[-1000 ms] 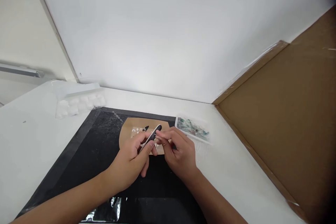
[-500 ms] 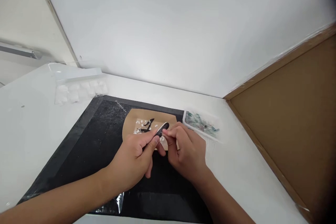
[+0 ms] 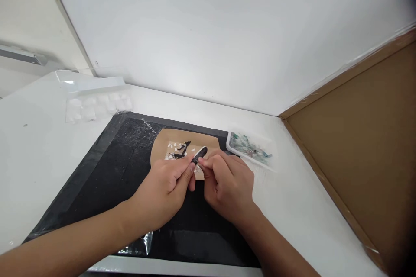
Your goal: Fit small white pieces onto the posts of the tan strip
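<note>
My left hand (image 3: 165,190) is closed around a slim black piece (image 3: 200,153) with a rounded end and a pale edge, its tip pointing up and right. Against the side of that piece, my right hand (image 3: 229,181) has its thumb and forefinger pinched together; whatever lies between those fingertips is too small to make out. Just beyond and beneath the hands lies a brown paper tray (image 3: 157,149). On it are small white bits (image 3: 171,145) and black scraps (image 3: 185,149). My hands hide the tray's near side.
A black mat (image 3: 97,186) covers the middle of the white table (image 3: 29,160). To the right stands a clear tub (image 3: 250,149) of greenish and clear pieces. A clear compartment box (image 3: 97,106) with an open lid stands back left. A brown panel (image 3: 354,138) borders the right side.
The view has tilted slightly, so the table sits a little higher. Both hands stay at the black piece; the left fingers beneath it have curled in somewhat.
</note>
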A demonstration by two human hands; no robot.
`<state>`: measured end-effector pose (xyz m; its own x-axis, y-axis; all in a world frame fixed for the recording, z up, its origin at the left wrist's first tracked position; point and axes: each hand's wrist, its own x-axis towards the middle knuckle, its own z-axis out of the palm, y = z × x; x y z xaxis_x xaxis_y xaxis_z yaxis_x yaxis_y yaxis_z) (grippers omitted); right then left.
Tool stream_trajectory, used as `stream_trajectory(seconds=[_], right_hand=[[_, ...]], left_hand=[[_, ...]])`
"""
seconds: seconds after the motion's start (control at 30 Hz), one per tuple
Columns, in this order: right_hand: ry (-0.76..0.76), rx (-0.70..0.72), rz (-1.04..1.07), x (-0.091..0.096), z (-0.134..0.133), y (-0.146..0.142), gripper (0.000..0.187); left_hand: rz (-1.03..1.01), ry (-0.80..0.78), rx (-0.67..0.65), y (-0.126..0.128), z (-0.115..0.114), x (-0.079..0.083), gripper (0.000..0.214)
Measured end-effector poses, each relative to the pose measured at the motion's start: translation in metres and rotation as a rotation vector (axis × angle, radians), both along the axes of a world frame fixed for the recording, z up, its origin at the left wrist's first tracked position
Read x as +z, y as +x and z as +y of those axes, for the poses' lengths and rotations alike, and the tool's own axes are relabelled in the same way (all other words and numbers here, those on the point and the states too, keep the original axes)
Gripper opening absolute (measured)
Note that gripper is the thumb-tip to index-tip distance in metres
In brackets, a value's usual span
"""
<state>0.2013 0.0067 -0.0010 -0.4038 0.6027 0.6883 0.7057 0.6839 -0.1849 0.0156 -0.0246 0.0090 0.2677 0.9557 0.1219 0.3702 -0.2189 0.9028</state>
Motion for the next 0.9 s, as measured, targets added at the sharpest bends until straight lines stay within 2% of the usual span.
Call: stream_trajectory(seconds=[0.13,0.33,0.43,0.6,0.73,0.9], right_hand=[[0.043,-0.071,0.001,-0.002,0.002,-0.001,0.021],[0.006,0.007,0.025,-0.001,0.009,0.007,0.014],[-0.018,-0.016,0.091,0.001,0.014,0.015,0.007],[-0.151,-0.274,0.285,0.005,0.027,0.038,0.014],[-0.258,-0.477,0.47,-0.001,0.045,0.069,0.024],[-0.358,-0.545,0.446,-0.013,0.066,0.104,0.029]], left_hand=[[-0.001,-0.025,-0.012,0.0,0.002,-0.001,0.043],[-0.019,-0.047,-0.021,-0.003,0.003,-0.001,0.042],[-0.067,-0.043,0.018,-0.006,0.007,-0.001,0.041],[-0.081,0.019,0.029,-0.012,0.015,0.001,0.04],[-0.028,0.093,0.03,-0.015,0.015,-0.003,0.039],[0.041,0.123,0.015,-0.017,0.015,-0.007,0.038]])
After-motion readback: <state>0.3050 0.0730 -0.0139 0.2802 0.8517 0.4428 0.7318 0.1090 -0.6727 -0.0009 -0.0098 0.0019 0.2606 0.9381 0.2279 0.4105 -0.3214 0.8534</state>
